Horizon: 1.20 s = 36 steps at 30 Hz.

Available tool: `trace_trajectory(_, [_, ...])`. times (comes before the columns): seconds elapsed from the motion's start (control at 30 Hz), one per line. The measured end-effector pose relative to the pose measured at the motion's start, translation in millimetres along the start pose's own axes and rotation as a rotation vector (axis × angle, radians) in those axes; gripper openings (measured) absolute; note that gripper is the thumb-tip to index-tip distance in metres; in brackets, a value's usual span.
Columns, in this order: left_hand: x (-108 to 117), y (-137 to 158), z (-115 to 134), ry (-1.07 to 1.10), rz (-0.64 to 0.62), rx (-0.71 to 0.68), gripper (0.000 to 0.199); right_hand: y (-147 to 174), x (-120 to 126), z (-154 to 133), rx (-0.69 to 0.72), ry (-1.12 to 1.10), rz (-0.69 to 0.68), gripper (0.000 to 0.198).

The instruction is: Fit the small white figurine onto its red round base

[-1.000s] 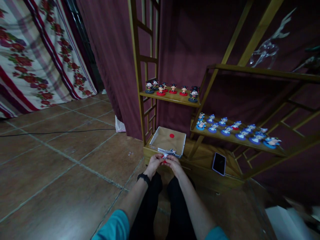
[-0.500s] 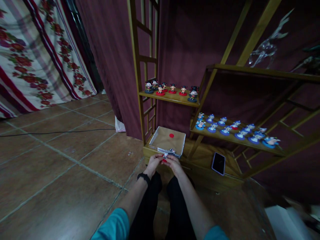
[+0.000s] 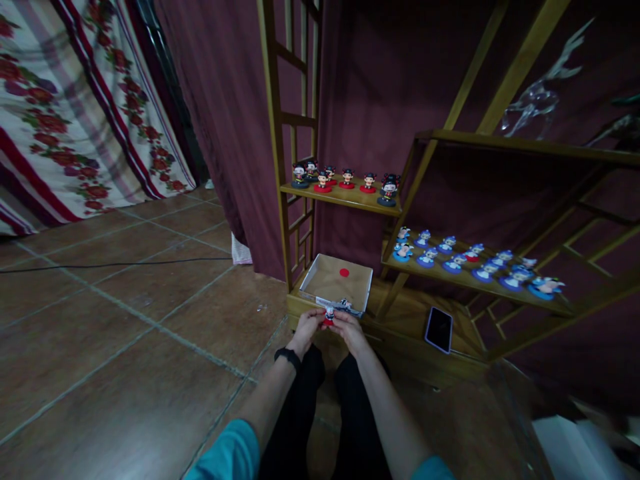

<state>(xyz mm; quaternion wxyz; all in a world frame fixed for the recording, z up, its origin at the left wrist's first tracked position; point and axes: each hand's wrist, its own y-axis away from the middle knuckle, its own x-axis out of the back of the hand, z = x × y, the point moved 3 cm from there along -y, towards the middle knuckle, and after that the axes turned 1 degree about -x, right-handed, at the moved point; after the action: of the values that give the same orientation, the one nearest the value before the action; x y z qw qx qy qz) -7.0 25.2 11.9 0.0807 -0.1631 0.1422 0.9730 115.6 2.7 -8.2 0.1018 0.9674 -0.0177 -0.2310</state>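
A small white-and-red figurine (image 3: 329, 316) sits between the fingertips of both hands, just at the near edge of an open cardboard box (image 3: 323, 279). Its long axis appears roughly upright, head uppermost, red base below, crossing the line between the hands. The left hand (image 3: 307, 328) pinches it from the left, the right hand (image 3: 351, 329) from the right; neither is clearly nearer. Inside the box, another figurine (image 3: 345, 303) lies by the near wall, and a red disc (image 3: 345, 273) rests farther back.
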Motion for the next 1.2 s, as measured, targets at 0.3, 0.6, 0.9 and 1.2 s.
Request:
trace_trajectory(0.3, [1,3,1,0.018,0.053,-0.036,0.019,-2,1,2,-0.007,-0.019,0.016,0.036])
trace_trajectory(0.6, [0,5,2,0.043,0.011,-0.044,0.037,5,-6,-12,0.077,-0.014,0.049,0.032])
trace_trajectory(0.9, [-1,6,6,0.038,-0.042,-0.094,0.033,8,-10,-18,0.122,0.017,0.05,0.03])
trace_trajectory(1.2, [0,5,4,0.057,0.006,-0.05,0.031,1,2,3,-0.023,-0.027,0.085,0.035])
